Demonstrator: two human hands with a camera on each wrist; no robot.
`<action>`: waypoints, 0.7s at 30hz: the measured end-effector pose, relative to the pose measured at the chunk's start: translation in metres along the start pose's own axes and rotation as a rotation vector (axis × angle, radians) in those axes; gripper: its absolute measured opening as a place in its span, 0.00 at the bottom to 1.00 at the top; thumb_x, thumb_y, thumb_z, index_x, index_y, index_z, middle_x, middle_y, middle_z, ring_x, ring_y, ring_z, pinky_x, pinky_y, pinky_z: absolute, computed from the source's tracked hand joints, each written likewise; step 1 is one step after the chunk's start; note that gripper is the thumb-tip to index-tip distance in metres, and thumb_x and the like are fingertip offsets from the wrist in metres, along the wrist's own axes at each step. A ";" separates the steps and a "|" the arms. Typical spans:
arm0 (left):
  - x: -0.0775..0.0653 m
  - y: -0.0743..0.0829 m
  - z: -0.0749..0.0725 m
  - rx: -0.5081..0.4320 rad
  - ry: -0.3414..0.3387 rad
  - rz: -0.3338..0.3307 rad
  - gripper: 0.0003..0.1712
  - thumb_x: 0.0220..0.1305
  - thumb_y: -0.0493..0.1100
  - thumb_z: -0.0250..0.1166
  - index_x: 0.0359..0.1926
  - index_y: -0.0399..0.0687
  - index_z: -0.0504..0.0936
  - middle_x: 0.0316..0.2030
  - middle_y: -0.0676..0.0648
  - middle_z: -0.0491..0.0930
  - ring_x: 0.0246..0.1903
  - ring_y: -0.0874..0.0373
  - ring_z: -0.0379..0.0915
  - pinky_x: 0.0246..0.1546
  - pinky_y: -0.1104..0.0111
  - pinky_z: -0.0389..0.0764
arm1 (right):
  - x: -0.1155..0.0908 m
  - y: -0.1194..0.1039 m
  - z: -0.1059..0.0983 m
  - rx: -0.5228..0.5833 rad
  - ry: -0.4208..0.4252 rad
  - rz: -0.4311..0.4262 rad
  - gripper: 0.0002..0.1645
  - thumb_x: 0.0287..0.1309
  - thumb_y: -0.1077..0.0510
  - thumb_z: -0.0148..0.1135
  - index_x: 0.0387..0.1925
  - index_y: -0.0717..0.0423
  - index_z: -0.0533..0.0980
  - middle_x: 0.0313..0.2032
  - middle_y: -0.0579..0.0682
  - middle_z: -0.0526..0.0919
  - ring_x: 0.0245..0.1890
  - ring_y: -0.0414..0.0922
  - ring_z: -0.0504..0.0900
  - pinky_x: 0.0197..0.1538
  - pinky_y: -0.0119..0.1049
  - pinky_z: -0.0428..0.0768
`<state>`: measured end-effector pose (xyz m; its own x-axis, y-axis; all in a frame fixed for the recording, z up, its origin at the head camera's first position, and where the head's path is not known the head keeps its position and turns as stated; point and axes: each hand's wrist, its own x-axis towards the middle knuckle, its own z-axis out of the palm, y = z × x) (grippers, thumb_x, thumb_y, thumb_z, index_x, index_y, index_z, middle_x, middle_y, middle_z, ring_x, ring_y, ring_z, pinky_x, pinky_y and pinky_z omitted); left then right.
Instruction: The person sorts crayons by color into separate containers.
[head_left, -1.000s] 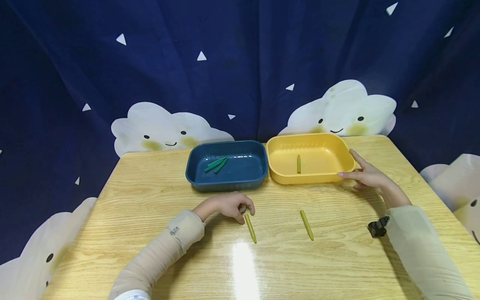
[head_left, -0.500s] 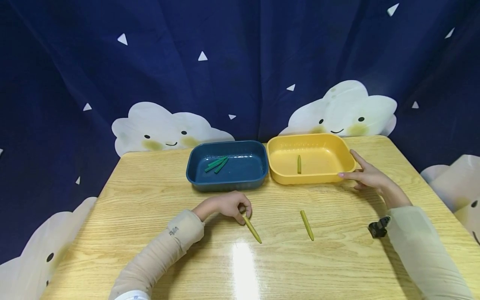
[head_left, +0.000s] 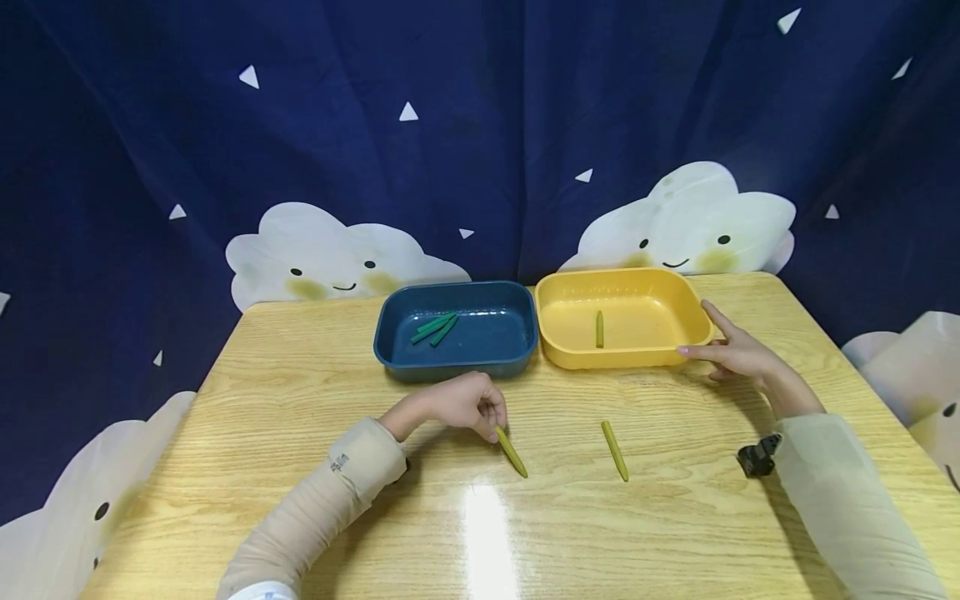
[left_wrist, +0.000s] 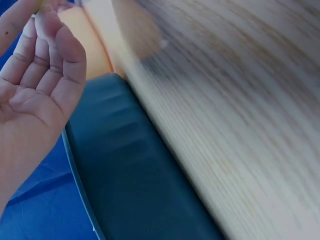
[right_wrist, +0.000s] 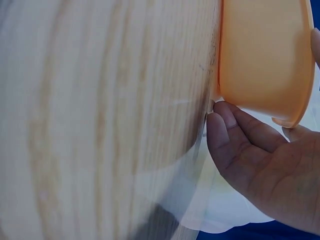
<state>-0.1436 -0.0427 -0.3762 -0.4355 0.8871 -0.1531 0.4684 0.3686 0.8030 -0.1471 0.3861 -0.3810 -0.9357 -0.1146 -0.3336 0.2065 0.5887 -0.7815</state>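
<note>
Just below the centre of the head view, my left hand [head_left: 467, 406] pinches the upper end of a yellow crayon [head_left: 513, 454], which slants down to the right. Right of centre, my right hand [head_left: 741, 352] rests spread fingers against the right end of a yellow tray [head_left: 622, 359]; a second crayon [head_left: 599, 331] lies inside it, a third crayon [head_left: 614, 451] on the table [head_left: 675, 533] below.
</note>
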 end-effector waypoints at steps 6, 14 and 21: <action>-0.001 0.005 -0.005 -0.028 0.037 0.036 0.05 0.47 0.30 0.69 0.28 0.36 0.82 0.23 0.51 0.80 0.22 0.68 0.70 0.26 0.75 0.75 | -0.001 -0.001 0.000 0.007 0.001 0.008 0.62 0.56 0.47 0.60 0.67 0.43 0.21 0.19 0.45 0.59 0.15 0.41 0.60 0.28 0.33 0.72; 0.001 0.008 -0.010 -0.068 0.123 0.052 0.05 0.47 0.31 0.69 0.27 0.36 0.81 0.22 0.51 0.79 0.22 0.66 0.69 0.25 0.74 0.74 | -0.001 -0.003 -0.001 0.008 0.001 0.005 0.63 0.55 0.46 0.61 0.67 0.45 0.21 0.18 0.45 0.59 0.15 0.41 0.60 0.27 0.33 0.71; 0.004 0.008 -0.015 -0.077 0.237 0.084 0.05 0.46 0.31 0.70 0.28 0.36 0.83 0.23 0.48 0.80 0.22 0.64 0.72 0.26 0.72 0.76 | -0.001 -0.002 0.000 0.000 0.004 0.015 0.62 0.56 0.46 0.60 0.67 0.43 0.21 0.19 0.45 0.59 0.15 0.40 0.60 0.28 0.33 0.72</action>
<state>-0.1534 -0.0409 -0.3617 -0.5701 0.8202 0.0479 0.4543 0.2661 0.8502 -0.1463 0.3850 -0.3787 -0.9335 -0.1024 -0.3436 0.2210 0.5904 -0.7763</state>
